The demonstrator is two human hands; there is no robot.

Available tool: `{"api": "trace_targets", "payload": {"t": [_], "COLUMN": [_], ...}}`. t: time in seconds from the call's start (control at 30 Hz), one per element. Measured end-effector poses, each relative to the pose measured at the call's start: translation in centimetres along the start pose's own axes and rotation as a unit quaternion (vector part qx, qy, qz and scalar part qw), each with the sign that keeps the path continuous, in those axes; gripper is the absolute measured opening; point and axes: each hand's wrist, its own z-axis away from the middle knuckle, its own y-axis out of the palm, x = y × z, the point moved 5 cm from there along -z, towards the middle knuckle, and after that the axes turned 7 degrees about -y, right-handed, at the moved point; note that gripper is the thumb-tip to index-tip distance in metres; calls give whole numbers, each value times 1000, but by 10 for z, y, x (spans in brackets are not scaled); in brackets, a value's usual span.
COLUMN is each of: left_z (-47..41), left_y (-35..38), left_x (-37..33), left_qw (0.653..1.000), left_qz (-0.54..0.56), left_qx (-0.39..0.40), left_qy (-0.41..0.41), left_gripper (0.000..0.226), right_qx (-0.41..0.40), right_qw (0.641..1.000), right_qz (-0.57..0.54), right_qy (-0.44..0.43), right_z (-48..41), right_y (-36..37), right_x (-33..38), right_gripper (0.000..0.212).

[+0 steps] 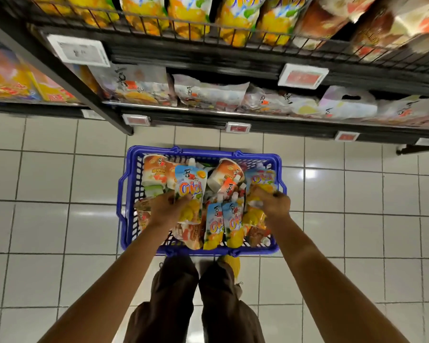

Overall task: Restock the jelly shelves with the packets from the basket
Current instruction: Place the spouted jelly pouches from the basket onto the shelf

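A blue plastic basket [126,194] stands on the tiled floor in front of my feet, full of jelly packets in blue-yellow and orange-white wrappers. My left hand [165,206] grips a blue and yellow jelly pouch [190,191] held upright above the pile. My right hand [274,203] is closed on another blue and yellow pouch [261,180] at the basket's right side. Two similar pouches [224,225] lie between my hands.
Black wire shelves rise beyond the basket. The upper shelf [208,37] holds yellow-orange jelly packets, the lower shelf [233,112] whitish bags. Price tags [304,76] hang on the shelf edges. White floor tiles [60,181] surround the basket.
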Motion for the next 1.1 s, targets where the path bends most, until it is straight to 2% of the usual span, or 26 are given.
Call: {"api": "trace_targets", "payload": {"t": [0.1, 0.2, 0.3, 0.4, 0.43, 0.53, 0.6, 0.7, 0.87, 1.1], "left_z": [57, 129, 205, 280, 303, 363, 396, 438, 494, 536], "left_y": [-30, -64, -100, -135, -146, -182, -206, -240, -302, -381], "left_x": [-36, -89, -151, -214, -234, -289, -322, -368, -429, -482], "left_qw": [995, 982, 974, 958, 953, 941, 928, 909, 875, 830], "left_qz": [97, 186, 223, 268, 278, 283, 294, 295, 245, 225], "left_qx": [-9, 8, 24, 30, 25, 5, -4, -16, -33, -17], "left_qy": [-33, -31, 17, 94, 118, 186, 229, 293, 415, 510], "left_gripper": [12, 13, 24, 12, 17, 55, 64, 61, 23, 33], "right_qx": [104, 166, 209, 242, 253, 265, 284, 312, 327, 288], "right_qw": [983, 960, 938, 922, 916, 904, 888, 857, 797, 759], "right_qz": [-150, -221, -265, -282, -277, -250, -242, -245, -236, -234], "right_qy": [-4, -39, -75, -114, -141, -223, -269, -329, -450, -534], "right_z": [74, 148, 216, 283, 304, 361, 395, 443, 514, 584], "right_y": [-6, -20, -43, -67, -74, -90, -94, -97, -98, -81], "right_x": [37, 90, 151, 221, 245, 315, 355, 406, 480, 543], "right_gripper": [39, 50, 65, 83, 84, 85, 78, 66, 61, 65]}}
